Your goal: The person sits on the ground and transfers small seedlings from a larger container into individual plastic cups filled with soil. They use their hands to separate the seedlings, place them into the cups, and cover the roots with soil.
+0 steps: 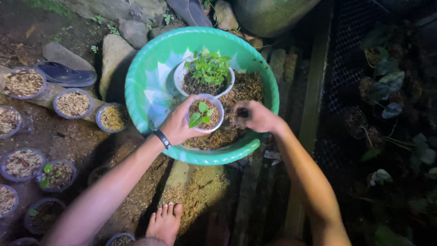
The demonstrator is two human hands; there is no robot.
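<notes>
While the left hand (178, 127) wrapped its fingers (189, 105) around the side of a small clear plastic cup (205, 114), grasping it upright, the right hand (256, 116) sat just beside it, fingers clenched on a pinch of dark potting mix (241, 112). Cup held a small green seedling (200, 114) in soil and hung low over the brown mix (246, 89) inside the green basin (141, 91). Cup looked light and thin-walled, likely to flex if squeezed; seedling soft and fragile, so best hold was around the wall below the rim, as gripped. Loose mix would spill if tipped. A white pot (182, 75) with more seedlings stood in the basin behind the cup, near but apart. Black band (162, 138) on left wrist. Basin rim curved close around both hands; room inside was tight toward the white pot, more open on the bare left side. Outside, filled cups (73, 103) sat on the ground to the left, well apart, stones (114, 59) and a sandal (63, 73) beyond, a bare foot (165, 223) below, dark potted plants (387, 86) at right
</notes>
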